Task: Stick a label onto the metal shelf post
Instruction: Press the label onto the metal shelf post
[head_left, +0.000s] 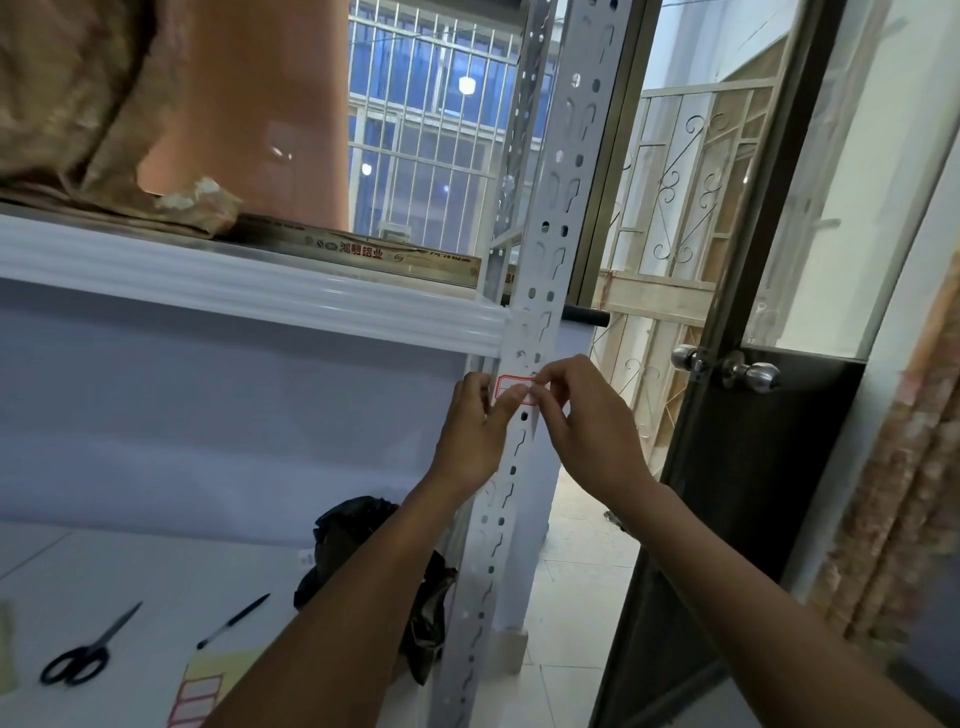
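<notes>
A white label with a red border (508, 386) lies against the pale perforated metal shelf post (550, 218), just below the white shelf beam. My left hand (475, 431) is at the post's left side, its thumb pressed on the label's lower edge. My right hand (582, 415) comes from the right, fingertips pinching the label's right end. Both hands partly hide the label.
On the lower shelf lie black-handled scissors (85, 652), a black pen (234, 619), a sheet of red-bordered labels (197, 696) and a dark plastic bag (363, 525). A dark door with a metal knob (748, 373) stands open at the right. Boxes and sacks fill the upper shelf.
</notes>
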